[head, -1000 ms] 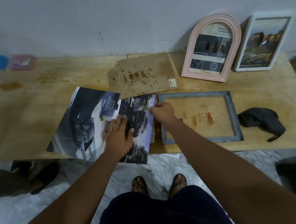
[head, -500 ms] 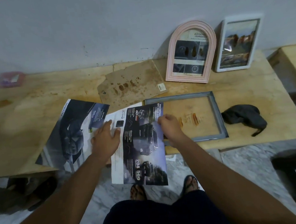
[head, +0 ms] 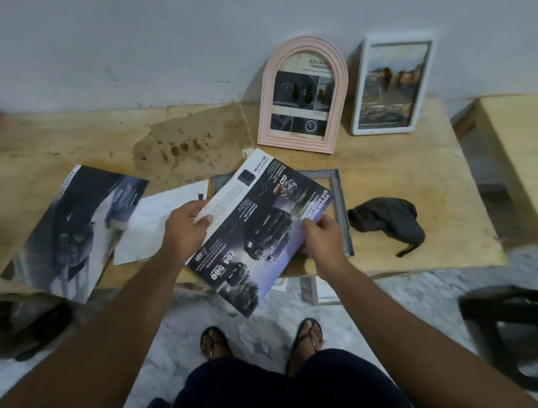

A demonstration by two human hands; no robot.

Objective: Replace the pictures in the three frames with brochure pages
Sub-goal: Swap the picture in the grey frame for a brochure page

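I hold a dark brochure page [head: 256,224] with car pictures tilted above the table's front edge. My left hand [head: 186,225] pinches its left edge and my right hand [head: 321,236] pinches its right edge. The page covers most of a grey rectangular frame [head: 339,197] that lies flat on the table. A pink arched frame [head: 303,95] and a white rectangular frame [head: 392,83] lean against the wall, each with a brochure page inside. The rest of the brochure [head: 73,229] lies open at the left, with a white sheet [head: 154,224] beside it.
A stained brown backing board [head: 189,145] lies on the wooden table [head: 421,162] behind the grey frame. A black cloth [head: 390,218] sits right of that frame. A second wooden surface [head: 525,152] stands at the right, and a black stool [head: 536,336] is on the floor.
The brochure page has come free of the brochure and been lifted to the right over the grey frame. My left hand left the brochure and now pinches the page's left edge.
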